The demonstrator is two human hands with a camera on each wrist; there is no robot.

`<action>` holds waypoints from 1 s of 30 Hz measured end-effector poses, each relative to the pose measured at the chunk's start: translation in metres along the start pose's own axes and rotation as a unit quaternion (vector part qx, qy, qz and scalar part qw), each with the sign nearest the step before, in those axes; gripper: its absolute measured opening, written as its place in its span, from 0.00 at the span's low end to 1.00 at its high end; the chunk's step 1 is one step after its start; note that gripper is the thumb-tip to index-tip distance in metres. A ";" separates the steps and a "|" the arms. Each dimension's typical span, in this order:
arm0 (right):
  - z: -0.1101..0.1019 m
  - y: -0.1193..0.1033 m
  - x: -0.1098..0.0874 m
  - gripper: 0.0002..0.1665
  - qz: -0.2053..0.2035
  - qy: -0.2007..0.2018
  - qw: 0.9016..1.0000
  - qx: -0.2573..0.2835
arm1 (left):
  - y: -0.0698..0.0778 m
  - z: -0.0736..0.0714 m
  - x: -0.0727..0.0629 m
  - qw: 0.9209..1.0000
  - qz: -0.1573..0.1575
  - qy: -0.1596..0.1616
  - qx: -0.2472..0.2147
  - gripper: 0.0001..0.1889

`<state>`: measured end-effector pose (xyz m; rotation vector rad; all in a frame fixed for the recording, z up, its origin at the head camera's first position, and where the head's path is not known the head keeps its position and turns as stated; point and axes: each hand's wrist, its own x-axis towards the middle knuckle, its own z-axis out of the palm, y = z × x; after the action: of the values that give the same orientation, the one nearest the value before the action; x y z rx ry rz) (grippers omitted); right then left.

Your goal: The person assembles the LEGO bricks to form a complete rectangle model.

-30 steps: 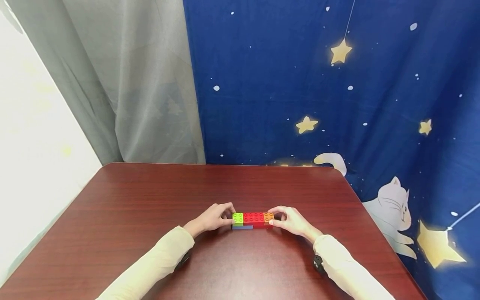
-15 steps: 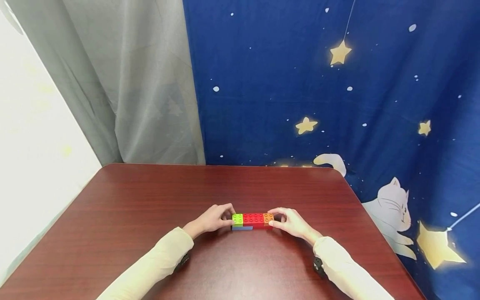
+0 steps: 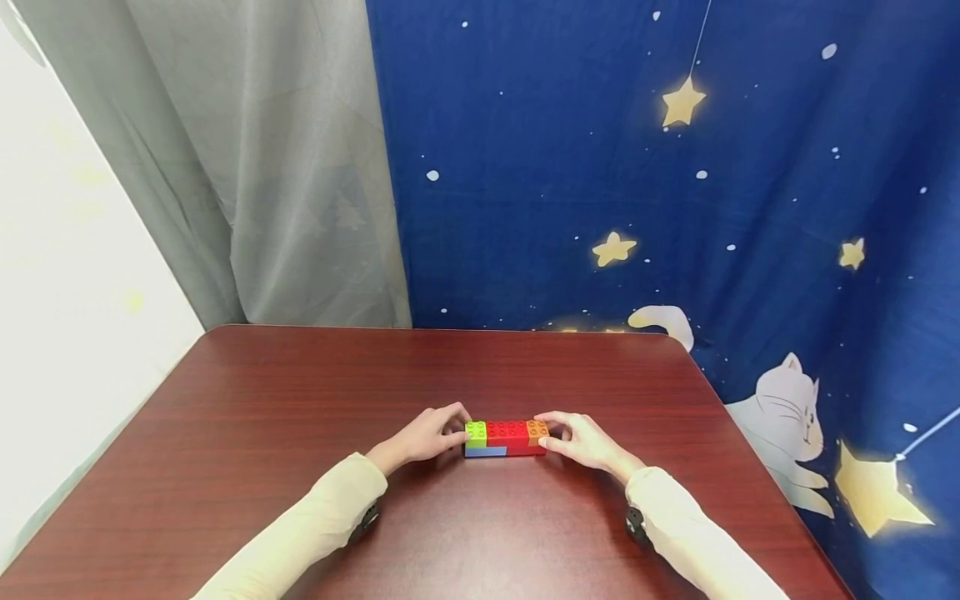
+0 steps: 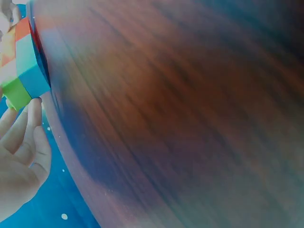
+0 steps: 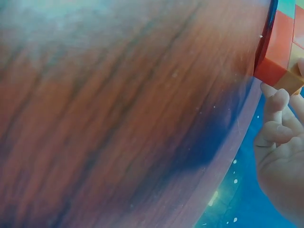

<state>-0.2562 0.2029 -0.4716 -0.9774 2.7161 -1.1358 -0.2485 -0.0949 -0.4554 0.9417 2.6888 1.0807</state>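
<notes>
A two-layer bar of toy building bricks lies crosswise between my hands in the head view. Its top layer runs from a lime green brick (image 3: 476, 432) through a red brick (image 3: 507, 431) to an orange brick (image 3: 537, 429). Below are a blue brick (image 3: 486, 452) at left and another red brick (image 3: 527, 450) at right. My left hand (image 3: 431, 432) pinches the green end between thumb and fingers. My right hand (image 3: 583, 439) grips the orange end the same way. In the left wrist view, left-hand fingers (image 4: 29, 123) touch the green and blue end.
The bricks are over a dark red wood-grain table (image 3: 337, 367) with rounded far corners. Behind it hang a grey curtain (image 3: 300, 208) and a blue star-patterned curtain (image 3: 525, 167). Both forearms have cream sleeves and a dark wrist device (image 3: 635, 522).
The brick bar has tipped slightly, its top edge moving up and more of its blue and red front showing. Both hands keep their hold at the two ends.
</notes>
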 end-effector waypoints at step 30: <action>0.007 0.000 0.010 0.25 0.101 0.030 0.993 0.051 | -0.004 0.010 0.006 0.993 0.007 0.004 0.119 0.24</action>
<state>-0.2625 0.1925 -0.4743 -0.6495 2.6950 -1.2681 -0.2521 -0.0878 -0.4644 0.9941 2.8672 0.7783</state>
